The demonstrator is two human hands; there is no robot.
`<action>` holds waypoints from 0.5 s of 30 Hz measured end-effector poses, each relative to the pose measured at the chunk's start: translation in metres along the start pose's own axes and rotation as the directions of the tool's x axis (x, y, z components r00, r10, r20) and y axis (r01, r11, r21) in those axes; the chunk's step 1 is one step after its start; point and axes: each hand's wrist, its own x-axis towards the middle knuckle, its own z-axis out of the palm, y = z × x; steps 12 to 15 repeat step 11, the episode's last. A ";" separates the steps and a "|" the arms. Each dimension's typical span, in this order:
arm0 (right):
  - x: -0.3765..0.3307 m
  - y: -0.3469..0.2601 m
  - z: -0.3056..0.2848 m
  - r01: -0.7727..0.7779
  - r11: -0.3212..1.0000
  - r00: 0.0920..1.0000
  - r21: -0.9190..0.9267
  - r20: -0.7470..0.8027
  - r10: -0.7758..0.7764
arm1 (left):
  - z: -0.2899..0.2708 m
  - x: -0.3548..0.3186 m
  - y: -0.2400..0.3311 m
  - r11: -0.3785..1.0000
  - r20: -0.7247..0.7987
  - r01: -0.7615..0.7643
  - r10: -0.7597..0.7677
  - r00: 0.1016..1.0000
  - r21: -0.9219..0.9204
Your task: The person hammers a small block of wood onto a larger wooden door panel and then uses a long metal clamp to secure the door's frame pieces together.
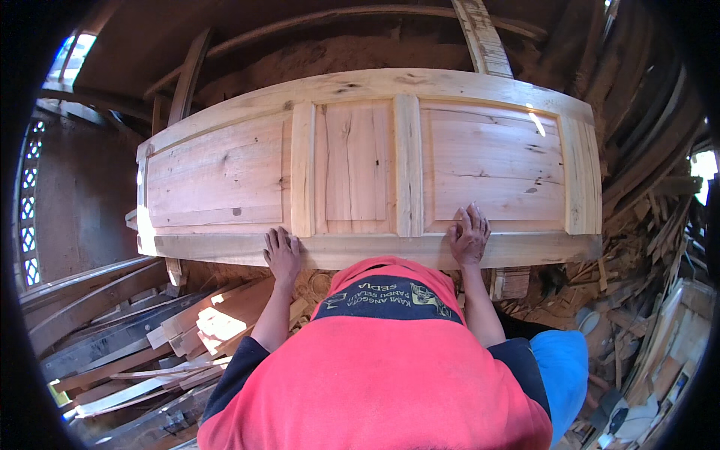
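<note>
A wooden panel door of pale raw timber lies flat across the view, with three recessed panels set in its frame. My left hand rests on the door's near rail, left of the middle, with its fingers stretched out. Farther right, my right hand lies on the same rail, and its spread fingertips reach over the lower edge of the right panel. Neither hand holds anything.
Supporting beams show beyond and below the door. Stacked boards and offcuts lie at the lower left. Scrap wood is piled on the right, near a blue cloth. Long planks lean at the far right.
</note>
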 end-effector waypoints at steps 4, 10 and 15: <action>0.000 0.001 0.001 0.005 1.000 1.000 0.002 -0.014 -0.005 | -0.006 0.001 0.005 1.000 0.019 0.014 -0.013 1.000 -0.015; -0.001 0.002 0.003 0.010 1.000 1.000 0.014 -0.010 -0.010 | -0.007 0.002 0.001 1.000 0.023 0.019 -0.018 1.000 -0.015; -0.001 0.002 0.002 0.006 1.000 1.000 0.012 -0.006 -0.006 | -0.007 0.003 0.002 0.999 0.033 0.025 -0.025 0.999 -0.019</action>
